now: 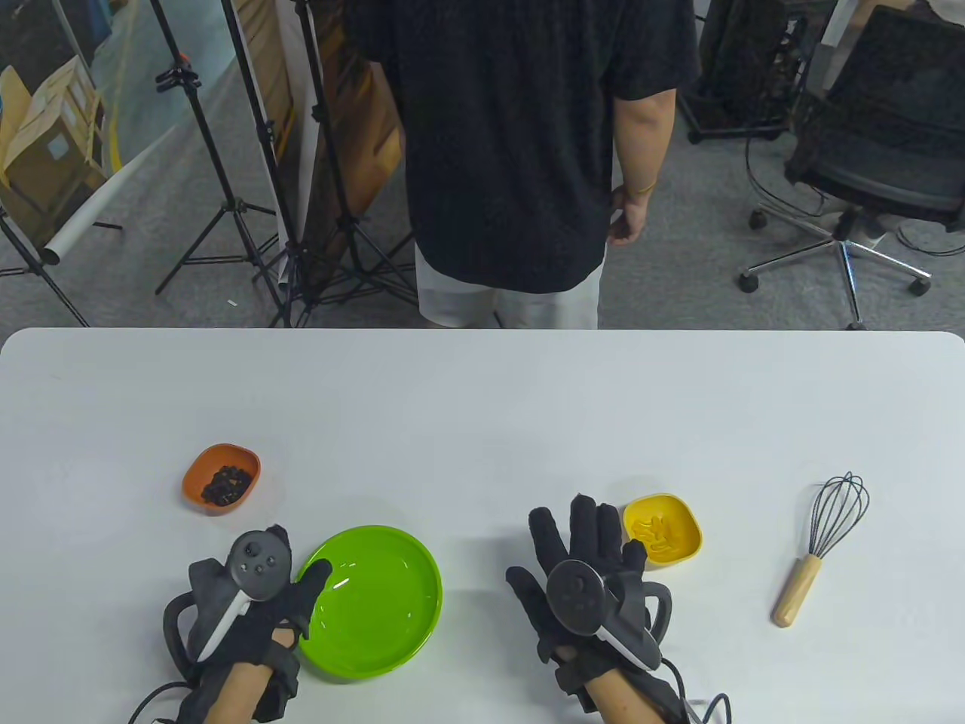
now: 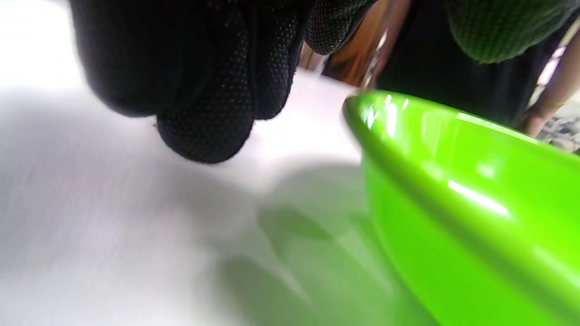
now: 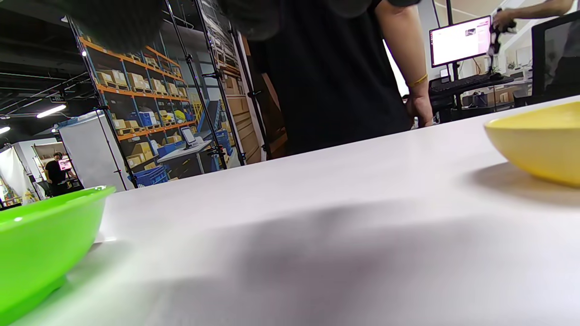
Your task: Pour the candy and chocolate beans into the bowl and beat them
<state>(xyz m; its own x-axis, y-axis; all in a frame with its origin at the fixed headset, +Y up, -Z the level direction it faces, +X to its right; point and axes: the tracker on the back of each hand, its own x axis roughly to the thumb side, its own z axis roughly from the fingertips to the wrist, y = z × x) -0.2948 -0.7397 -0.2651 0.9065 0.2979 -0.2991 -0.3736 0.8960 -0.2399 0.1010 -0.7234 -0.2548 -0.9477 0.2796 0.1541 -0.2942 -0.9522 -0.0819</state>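
- Small orange plastic dish of dark chocolate beans (image 1: 222,479) is sitting far-left on the white table (image 1: 482,407), apart from everything, beyond the left hand. Beans are lying loose; a fast tip would likely be bouncing some over the shallow bowl rim.
- Left hand (image 1: 260,596) in black sensor glove is resting at the left rim of the wide, shallow bright-green plastic bowl (image 1: 373,599), thumb lying over the rim. The grip is loose, fingers hanging relaxed beside the bowl wall, holding nothing that I can make out. Bowl is looking empty; it's light and glossy, so it could be sliding if nudged during beating.
- Right hand (image 1: 584,573) is lying flat, fingers spread, its grip wide open and holding nothing, between the bowl and the small yellow plastic dish of yellow candy (image 1: 663,528). Fingers are just beside that dish; a clumsy reach could be knocking or tipping it.
- Wire whisk with a wooden handle (image 1: 818,547) is lying far right, well apart, nothing blocking it.
- A person in a dark shirt (image 1: 520,136) is standing behind the table's far edge, clear of the work area; tripods and an office chair are further back.
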